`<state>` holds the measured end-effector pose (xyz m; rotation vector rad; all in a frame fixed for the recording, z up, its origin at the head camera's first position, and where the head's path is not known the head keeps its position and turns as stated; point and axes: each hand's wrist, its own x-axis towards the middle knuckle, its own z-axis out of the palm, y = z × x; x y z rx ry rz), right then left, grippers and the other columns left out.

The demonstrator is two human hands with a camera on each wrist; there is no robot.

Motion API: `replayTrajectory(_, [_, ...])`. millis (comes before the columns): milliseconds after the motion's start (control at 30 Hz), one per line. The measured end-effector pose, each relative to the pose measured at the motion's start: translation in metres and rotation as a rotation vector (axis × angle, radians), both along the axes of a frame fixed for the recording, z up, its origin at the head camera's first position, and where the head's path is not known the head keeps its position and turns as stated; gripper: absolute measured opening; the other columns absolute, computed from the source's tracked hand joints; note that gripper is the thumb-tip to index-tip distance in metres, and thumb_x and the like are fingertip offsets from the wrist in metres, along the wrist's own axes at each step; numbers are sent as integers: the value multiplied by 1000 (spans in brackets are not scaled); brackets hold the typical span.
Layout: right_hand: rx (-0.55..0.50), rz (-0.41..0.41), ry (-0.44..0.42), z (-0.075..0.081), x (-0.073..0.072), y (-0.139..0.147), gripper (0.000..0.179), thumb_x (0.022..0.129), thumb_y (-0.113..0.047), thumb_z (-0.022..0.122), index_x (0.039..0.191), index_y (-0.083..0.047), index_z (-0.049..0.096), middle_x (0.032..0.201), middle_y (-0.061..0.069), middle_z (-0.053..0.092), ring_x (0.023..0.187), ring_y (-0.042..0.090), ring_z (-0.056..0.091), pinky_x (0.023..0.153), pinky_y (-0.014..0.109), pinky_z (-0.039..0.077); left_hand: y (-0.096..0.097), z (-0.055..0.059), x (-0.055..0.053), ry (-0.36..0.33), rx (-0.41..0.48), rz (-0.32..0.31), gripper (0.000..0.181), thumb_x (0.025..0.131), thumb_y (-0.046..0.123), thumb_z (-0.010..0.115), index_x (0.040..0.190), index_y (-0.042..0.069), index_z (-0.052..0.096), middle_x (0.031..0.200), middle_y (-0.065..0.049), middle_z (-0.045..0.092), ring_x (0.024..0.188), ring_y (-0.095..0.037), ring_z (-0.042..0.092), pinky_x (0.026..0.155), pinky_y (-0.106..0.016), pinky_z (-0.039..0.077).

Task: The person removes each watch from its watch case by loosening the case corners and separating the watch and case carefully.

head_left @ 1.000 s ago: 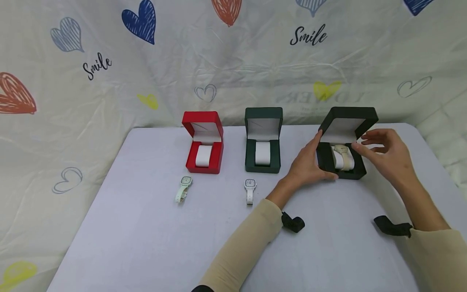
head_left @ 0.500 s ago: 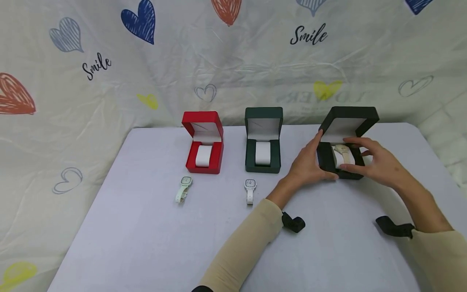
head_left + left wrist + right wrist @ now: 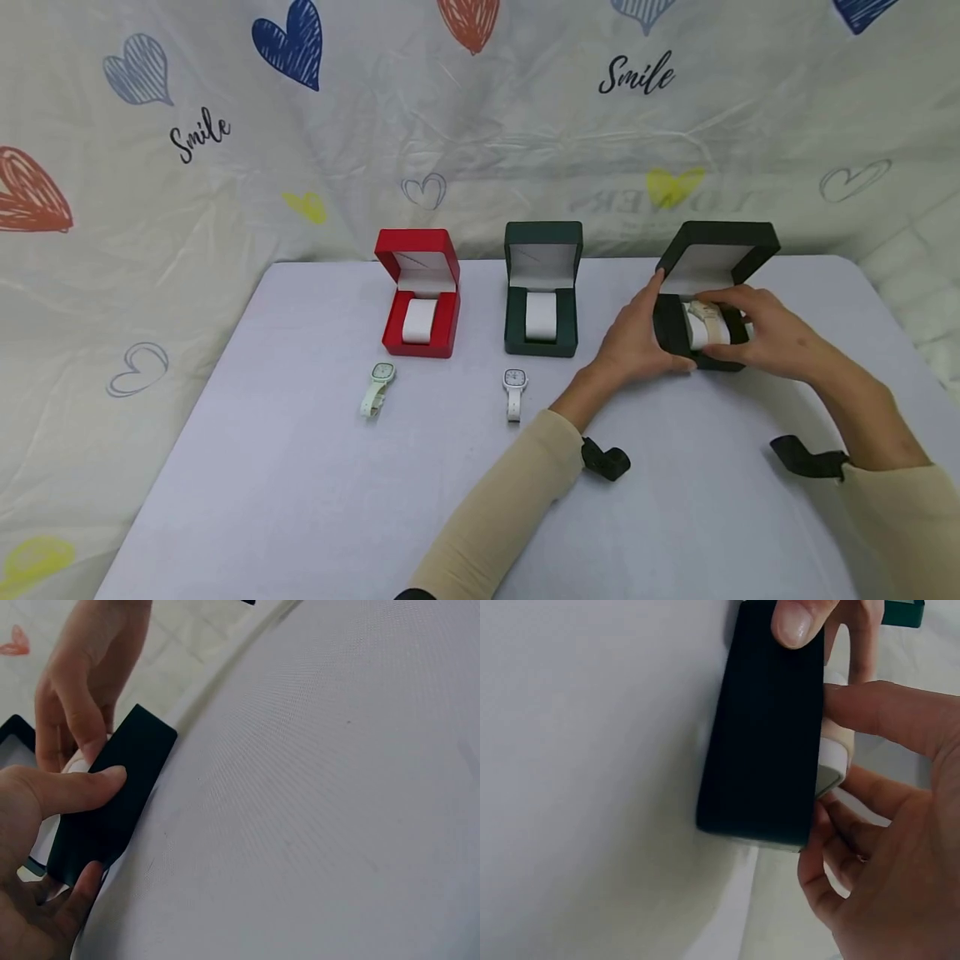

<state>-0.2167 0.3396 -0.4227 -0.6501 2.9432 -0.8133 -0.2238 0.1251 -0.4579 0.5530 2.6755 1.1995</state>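
At the right of the head view stands an open black-green watch box (image 3: pixel 669 329) with its lid up. A cream wristwatch (image 3: pixel 705 315) is wrapped round the white cushion (image 3: pixel 695 335) inside it. My left hand (image 3: pixel 633 337) grips the box's left side, thumb at the front face and fingers reaching back to the lid. With thumb in front and fingers behind, my right hand (image 3: pixel 776 333) pinches the watch on its cushion. The right wrist view shows that thumb (image 3: pixel 885 712) over the box's top edge, a white cushion end (image 3: pixel 831 763) just below it.
Left of the box stand an open green watch box (image 3: pixel 513 321) and an open red watch box (image 3: pixel 446 329), each with a bare white cushion. A white watch (image 3: pixel 513 392) and a pale green watch (image 3: pixel 377 390) lie in front on the white table (image 3: pixel 300 483).
My right hand has moved left from the box's right edge, over the cushion, and its thumb and fingers have closed about the watch. The left hand has stayed on the box.
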Motion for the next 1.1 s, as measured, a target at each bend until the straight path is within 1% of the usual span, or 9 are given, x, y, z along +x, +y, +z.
replayTrajectory(67, [11,10,-5,1,-2,-1,69,77,-10,89,139,0,59,128,28,61,112,43,50,82,53,44,0,0,0,-1,-3,2,130,76,41,93,168,35,1,173,10,25,157,-10,34,120,-24,41])
replayTrajectory(133, [18,4,-6,1,-2,-2,68,76,-10,89,137,1,60,126,28,61,112,43,50,81,51,43,0,0,1,-1,-6,2,130,76,41,93,168,35,1,173,10,25,156,-9,35,120,-24,41])
replayTrajectory(367, [-4,20,38,2,-3,-2,65,72,-8,92,130,-1,64,121,22,69,103,6,50,79,46,49,1,0,0,-4,-3,6,130,75,41,94,168,35,2,173,10,25,156,-10,35,120,-25,42])
replayTrajectory(433, [0,11,42,3,-3,-3,65,71,-9,93,129,-2,64,121,21,70,100,1,48,79,45,49,1,0,0,-4,-7,7,131,75,41,94,168,35,1,173,11,24,156,-10,35,119,-25,42])
replayTrajectory(600, [6,-49,22,6,1,-6,68,71,-12,94,130,-5,62,124,20,67,102,16,50,86,46,46,1,0,-1,-9,-26,12,131,75,43,93,167,37,1,173,12,24,155,-9,36,119,-25,43])
replayTrajectory(667, [-14,-80,17,6,4,-7,70,70,-12,94,131,-6,61,125,19,66,103,15,50,88,45,44,1,0,-1,-9,-26,13,131,75,43,93,167,37,1,172,13,24,155,-8,36,118,-25,43])
replayTrajectory(867, [-83,-130,44,4,11,-6,72,69,-9,95,132,-8,59,126,16,63,97,-16,39,88,23,39,1,1,-1,-9,-8,7,131,75,42,94,168,36,2,173,13,23,156,-8,35,119,-24,42])
replayTrajectory(1000, [-138,-116,57,5,13,-6,74,68,-2,94,132,-5,58,127,15,61,97,-24,39,84,3,35,0,0,-1,-15,8,3,130,75,41,94,168,36,2,173,13,22,156,-9,34,120,-26,42])
replayTrajectory(1100, [-187,-114,45,5,14,-5,76,67,3,93,134,-3,56,130,14,58,97,-27,41,82,-4,34,0,0,0,-20,16,4,130,75,40,94,168,36,3,173,13,22,157,-9,34,120,-27,42])
